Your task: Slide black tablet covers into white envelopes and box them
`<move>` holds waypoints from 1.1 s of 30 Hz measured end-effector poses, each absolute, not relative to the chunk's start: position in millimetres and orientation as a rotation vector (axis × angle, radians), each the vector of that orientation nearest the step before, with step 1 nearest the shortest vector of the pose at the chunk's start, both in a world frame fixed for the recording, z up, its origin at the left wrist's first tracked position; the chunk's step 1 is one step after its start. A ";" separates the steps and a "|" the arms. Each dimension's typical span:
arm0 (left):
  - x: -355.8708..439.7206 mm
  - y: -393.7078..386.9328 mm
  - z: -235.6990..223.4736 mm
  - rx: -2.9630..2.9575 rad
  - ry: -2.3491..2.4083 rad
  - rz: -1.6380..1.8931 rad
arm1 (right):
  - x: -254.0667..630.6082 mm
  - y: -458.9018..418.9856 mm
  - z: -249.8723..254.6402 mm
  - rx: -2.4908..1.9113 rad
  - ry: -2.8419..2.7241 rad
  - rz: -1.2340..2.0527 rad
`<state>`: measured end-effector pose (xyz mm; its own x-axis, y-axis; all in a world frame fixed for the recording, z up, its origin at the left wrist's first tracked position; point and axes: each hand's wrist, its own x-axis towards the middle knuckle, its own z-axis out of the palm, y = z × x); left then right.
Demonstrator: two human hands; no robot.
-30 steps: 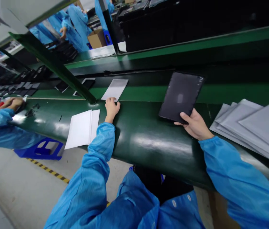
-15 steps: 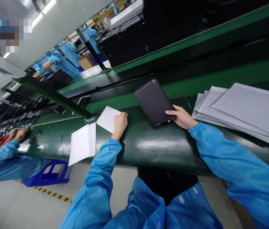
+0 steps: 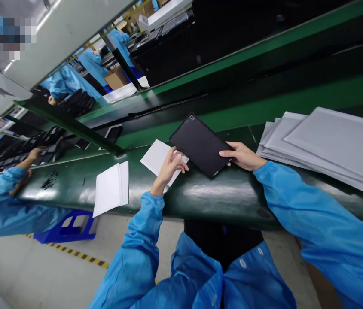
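1. The head view looked down across a green conveyor belt (image 3: 226, 193), with the work laid out within reach of both arms.
2. The right hand (image 3: 242, 155) was at 3 o'clock from the black tablet (image 3: 200, 146), its fingers narrowed on the tablet's edge. That edge grip left the tablet's dark back almost fully uncovered.
3. The tablet sat just right of the picture's centre, tilted and apparently over the belt; whether it touched the belt could not be told.
4. The left hand (image 3: 170, 167) was at 7 o'clock from the tablet, its fingers spread wide above a white sheet (image 3: 154, 154), with their tips near the tablet's edge. No firm hold showed.
5. A white envelope (image 3: 110, 189) lay at 9 o'clock from the left hand, set apart from the sheet.
6. Stacked grey sleeves (image 3: 329, 146) lay at 3 o'clock in the picture, beside the right hand, where they were easy to reach.
7. A co-worker's blue sleeve (image 3: 1, 201) reached in at 9 o'clock.
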<state>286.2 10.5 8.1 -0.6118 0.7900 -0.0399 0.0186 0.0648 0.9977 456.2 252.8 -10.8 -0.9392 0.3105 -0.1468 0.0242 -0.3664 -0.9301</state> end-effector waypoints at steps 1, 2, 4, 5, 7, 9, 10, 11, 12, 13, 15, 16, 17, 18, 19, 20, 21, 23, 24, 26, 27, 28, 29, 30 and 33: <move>287.0 16.5 9.8 0.754 1.675 1.615 | 456.1 252.3 -11.9 -0.459 -1.674 2.418; 288.5 22.6 10.1 0.710 1.652 1.632 | 455.8 251.3 -12.9 -0.486 -1.659 2.402; 293.1 33.1 7.2 0.649 1.663 1.702 | 454.4 247.2 -14.3 -0.554 -1.544 2.355; 295.9 36.6 4.7 0.627 1.678 1.742 | 453.6 244.0 -14.6 -0.576 -1.474 2.343; 300.8 38.3 0.3 0.623 1.701 1.779 | 452.0 236.0 -14.6 -0.580 -1.384 2.356; 304.0 31.7 -0.4 0.723 1.757 1.720 | 451.1 228.4 -14.1 -0.556 -1.367 2.405; 304.8 25.3 1.0 0.823 1.839 1.654 | 450.9 225.9 -13.8 -0.546 -1.363 2.424; 305.3 17.1 3.3 0.953 1.967 1.553 | 451.0 224.7 -13.6 -0.540 -1.353 2.438; 305.6 7.5 6.3 1.099 2.132 1.405 | 451.2 224.9 -13.5 -0.537 -1.334 2.447; 305.9 -3.0 9.4 1.242 2.309 1.208 | 451.5 226.3 -13.4 -0.537 -1.307 2.449; 306.5 -23.9 14.3 1.444 2.582 0.740 | 452.1 231.3 -13.2 -0.537 -1.258 2.437; 307.0 -33.0 15.7 1.490 2.654 0.532 | 452.3 234.0 -13.1 -0.536 -1.245 2.427; 307.8 -40.4 16.2 1.510 2.694 0.369 | 452.4 236.3 -13.1 -0.534 -1.240 2.419; 308.8 -45.7 16.2 1.514 2.724 0.251 | 452.4 237.9 -13.1 -0.533 -1.239 2.412; 310.2 -48.8 15.7 1.511 2.751 0.165 | 452.2 238.7 -13.2 -0.531 -1.240 2.410; 311.8 -49.6 15.0 1.503 2.776 0.097 | 452.0 238.9 -13.4 -0.530 -1.244 2.410; 313.5 -48.4 14.3 1.491 2.795 0.035 | 451.8 238.5 -13.7 -0.527 -1.251 2.411; 316.3 -41.2 13.0 1.454 2.812 -0.079 | 451.5 237.3 -14.5 -0.526 -1.275 2.405; 317.1 -36.1 12.5 1.431 2.817 -0.120 | 451.4 236.8 -15.1 -0.528 -1.290 2.395; 316.6 -25.2 10.9 1.397 2.829 -0.138 | 451.4 236.6 -16.1 -0.544 -1.313 2.366; 315.4 -20.1 9.7 1.388 2.838 -0.117 | 451.4 236.8 -16.6 -0.558 -1.320 2.352; 313.6 -15.5 8.1 1.385 2.845 -0.084 | 451.4 237.3 -17.0 -0.573 -1.330 2.339; 311.3 -11.6 6.2 1.385 2.849 -0.042 | 451.2 237.8 -17.5 -0.586 -1.343 2.326; 308.5 -8.5 4.2 1.387 2.851 0.005 | 451.1 238.2 -18.0 -0.597 -1.361 2.313; 296.5 -2.7 -1.0 1.387 2.834 0.223 | 450.3 239.3 -20.0 -0.609 -1.419 2.269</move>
